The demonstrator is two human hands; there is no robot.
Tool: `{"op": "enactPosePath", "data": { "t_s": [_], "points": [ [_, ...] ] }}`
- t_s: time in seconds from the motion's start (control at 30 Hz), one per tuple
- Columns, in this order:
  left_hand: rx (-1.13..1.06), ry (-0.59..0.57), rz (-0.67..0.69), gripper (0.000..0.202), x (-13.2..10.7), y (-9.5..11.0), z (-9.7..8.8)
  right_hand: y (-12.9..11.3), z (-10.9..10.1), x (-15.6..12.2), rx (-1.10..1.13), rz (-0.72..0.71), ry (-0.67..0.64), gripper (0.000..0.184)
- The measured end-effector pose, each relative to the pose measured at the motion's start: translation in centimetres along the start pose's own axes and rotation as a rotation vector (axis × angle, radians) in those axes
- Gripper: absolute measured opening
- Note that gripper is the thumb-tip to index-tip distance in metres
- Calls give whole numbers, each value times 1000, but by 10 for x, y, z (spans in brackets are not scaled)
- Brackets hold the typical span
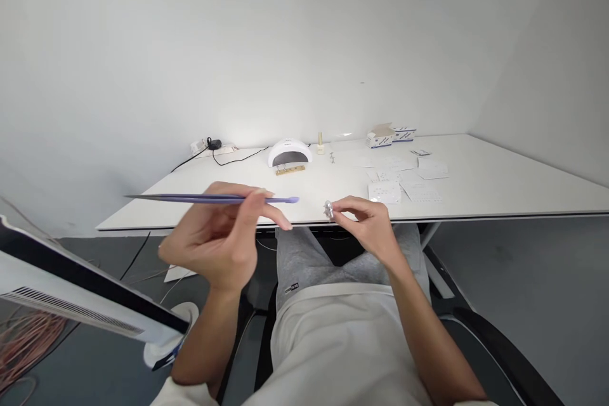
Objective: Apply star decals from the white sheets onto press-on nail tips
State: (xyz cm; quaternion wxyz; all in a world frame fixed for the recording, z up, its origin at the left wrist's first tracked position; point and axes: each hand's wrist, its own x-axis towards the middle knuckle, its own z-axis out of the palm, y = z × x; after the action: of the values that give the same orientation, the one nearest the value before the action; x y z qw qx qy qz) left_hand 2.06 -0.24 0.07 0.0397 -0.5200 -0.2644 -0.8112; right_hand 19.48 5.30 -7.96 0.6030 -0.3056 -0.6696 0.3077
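My left hand is closed on purple tweezers, pinched between thumb and finger. Their dark pointed end reaches left, and a paler, spoon-like end points right. Just beyond the table's front edge, my right hand pinches a small, shiny silver piece, whose exact kind is too small to make out. A gap separates the tweezers' right end from the silver piece. Farther back stands a white nail lamp, with a gold-coloured strip bearing small pieces in front of it.
A nail polish bottle and small silvery bits lie right of the lamp. White cards spread over the table's right side, with small boxes behind. A power strip with cables sits back left; a white tower appliance leans into view.
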Motion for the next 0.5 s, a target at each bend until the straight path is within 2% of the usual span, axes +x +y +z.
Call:
{"op": "enactPosePath", "data": {
  "t_s": [0.07,0.23,0.37,0.5],
  "points": [
    [29,40,0,14,11,-6,-6,17,-1,17,49,110,18,17],
    [-30,93,-42,14,38,-34,-21,53,8,90,36,187,-53,28],
    [-60,93,-96,15,51,-52,-30,84,31,151,-46,262,-139,28],
    [-70,108,-91,18,56,-55,-37,119,62,184,-193,346,-191,33]
  ]
}}
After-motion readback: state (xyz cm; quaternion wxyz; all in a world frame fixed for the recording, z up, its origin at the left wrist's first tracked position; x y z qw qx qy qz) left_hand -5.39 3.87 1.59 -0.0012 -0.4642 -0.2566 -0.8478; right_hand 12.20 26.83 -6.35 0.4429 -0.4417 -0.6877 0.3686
